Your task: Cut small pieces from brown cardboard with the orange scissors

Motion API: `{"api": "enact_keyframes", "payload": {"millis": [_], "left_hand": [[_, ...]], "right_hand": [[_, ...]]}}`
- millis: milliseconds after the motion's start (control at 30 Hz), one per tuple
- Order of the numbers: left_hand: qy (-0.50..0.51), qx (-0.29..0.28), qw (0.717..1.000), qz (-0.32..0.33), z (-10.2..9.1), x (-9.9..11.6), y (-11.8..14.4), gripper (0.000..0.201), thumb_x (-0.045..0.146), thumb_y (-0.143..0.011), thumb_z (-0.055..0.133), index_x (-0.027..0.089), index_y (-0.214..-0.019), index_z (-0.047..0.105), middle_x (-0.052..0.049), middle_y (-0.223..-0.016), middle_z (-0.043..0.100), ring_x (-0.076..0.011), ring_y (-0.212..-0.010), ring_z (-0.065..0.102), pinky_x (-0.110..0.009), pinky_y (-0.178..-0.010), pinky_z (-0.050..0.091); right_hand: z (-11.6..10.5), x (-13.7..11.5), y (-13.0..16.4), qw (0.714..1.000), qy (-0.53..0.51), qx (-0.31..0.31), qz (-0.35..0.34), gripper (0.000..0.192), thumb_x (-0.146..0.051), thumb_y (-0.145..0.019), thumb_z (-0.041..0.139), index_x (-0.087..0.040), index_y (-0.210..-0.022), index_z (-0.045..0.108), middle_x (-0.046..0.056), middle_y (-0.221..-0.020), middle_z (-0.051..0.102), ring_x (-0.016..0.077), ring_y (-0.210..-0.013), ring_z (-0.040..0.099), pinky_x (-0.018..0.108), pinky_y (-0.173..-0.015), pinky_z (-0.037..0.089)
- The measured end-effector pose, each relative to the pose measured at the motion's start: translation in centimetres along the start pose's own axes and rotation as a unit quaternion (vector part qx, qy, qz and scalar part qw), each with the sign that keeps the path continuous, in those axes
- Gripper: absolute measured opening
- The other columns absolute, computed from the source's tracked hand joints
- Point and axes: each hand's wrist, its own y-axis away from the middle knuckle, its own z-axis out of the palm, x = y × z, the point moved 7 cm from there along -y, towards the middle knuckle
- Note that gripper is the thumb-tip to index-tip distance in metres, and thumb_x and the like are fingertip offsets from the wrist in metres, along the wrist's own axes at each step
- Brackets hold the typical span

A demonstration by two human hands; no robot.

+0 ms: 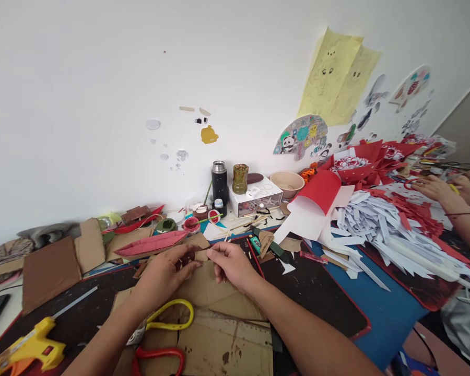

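- Pinching narrowly with right hand [235, 265], thumb tip against bent fingers, at right end of small cardboard piece [201, 256].
- Curling left hand [166, 269] about the left end, thumb and fingertips near each other; can't say whether closed on it, with contact partly behind fingers.
- Reading long axis only roughly: from left fingertips across to right thumb, about parallel to wall-side edge of desk [11, 317]. Can't make out any pointed end.
- Held above far part of cardboard sheets [203, 344], between both hands.
- Noted scissors [171, 327] on the sheets, toward desk's near edge, with yellow loop farther from that edge than red.
- Noted glue gun [45, 347], yellow, at desk's near left corner.
- Beyond left hand, toward wall-side edge: saw pink leaf-shaped piece [152, 244], lying lengthwise along that edge.
- Toward desk's right end: saw white paper strips [376, 224], heaped near another person's hands [434, 189].
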Motion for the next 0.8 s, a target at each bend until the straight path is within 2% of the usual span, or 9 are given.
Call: {"api": "enact_keyframes", "payload": {"millis": [100,333,467,567,667,800], "left_hand": [[0.002,-0.003,1.0,-0.005,-0.13,-0.4,-0.1,0.038,0.05,-0.093,0.063,0.024,-0.117,0.078,-0.008,-0.104,0.085,-0.0302,-0.089,0.077,-0.038,-0.079,0.055],[0.009,-0.009,1.0,-0.001,-0.08,-0.58,-0.12,0.038,0.049,-0.094,0.064,0.025,-0.121,0.079,-0.009,-0.113,0.086,-0.0317,-0.097,0.079,-0.041,-0.088,0.057],[0.02,-0.008,1.0,-0.018,-0.18,-0.5,-0.11,0.049,0.052,-0.093,0.065,0.026,-0.132,0.077,-0.008,-0.111,0.086,-0.0306,-0.096,0.079,-0.039,-0.086,0.058],[0.033,-0.03,0.999,-0.031,-0.16,-0.39,-0.15,0.056,0.054,-0.091,0.066,0.025,-0.138,0.074,-0.006,-0.106,0.086,-0.0291,-0.091,0.079,-0.038,-0.082,0.059],[0.05,-0.042,0.997,-0.035,-0.3,-0.23,-0.18,0.058,0.055,-0.09,0.066,0.023,-0.137,0.075,-0.007,-0.109,0.085,-0.0298,-0.095,0.079,-0.038,-0.082,0.06],[0.066,-0.035,0.997,-0.03,-0.73,-0.03,-0.27,0.052,0.055,-0.089,0.068,0.024,-0.129,0.078,-0.008,-0.112,0.086,-0.0316,-0.1,0.079,-0.042,-0.089,0.061]], "right_hand": [[0.04,0.0,0.01,1.0,-0.001,-0.002,0.004,0.037,-0.057,-0.093,0.071,-0.021,-0.09,0.062,-0.008,-0.051,0.057,0.0106,-0.04,0.051,0.022,-0.042,0.032],[0.07,-0.14,0.08,1.0,0.012,-0.002,0.007,0.036,-0.056,-0.094,0.071,-0.021,-0.091,0.063,-0.008,-0.053,0.058,0.01,-0.04,0.051,0.021,-0.043,0.034],[-0.01,-0.33,0.07,1.0,0.018,0.003,-0.003,0.038,-0.057,-0.094,0.072,-0.021,-0.089,0.062,-0.009,-0.051,0.056,0.0101,-0.039,0.05,0.021,-0.043,0.033],[-0.08,-0.35,0.02,1.0,0.023,0.008,-0.004,0.038,-0.057,-0.094,0.072,-0.021,-0.088,0.062,-0.009,-0.051,0.056,0.0105,-0.039,0.05,0.022,-0.043,0.033],[-0.09,-0.42,0.05,0.999,0.033,0.014,-0.003,0.033,-0.052,-0.096,0.07,-0.021,-0.089,0.062,-0.009,-0.05,0.055,0.0107,-0.039,0.05,0.022,-0.043,0.033],[-0.02,-0.54,0.23,0.999,0.04,0.014,0.002,0.025,-0.045,-0.099,0.068,-0.021,-0.092,0.063,-0.009,-0.051,0.056,0.0111,-0.039,0.049,0.022,-0.043,0.033]]}}
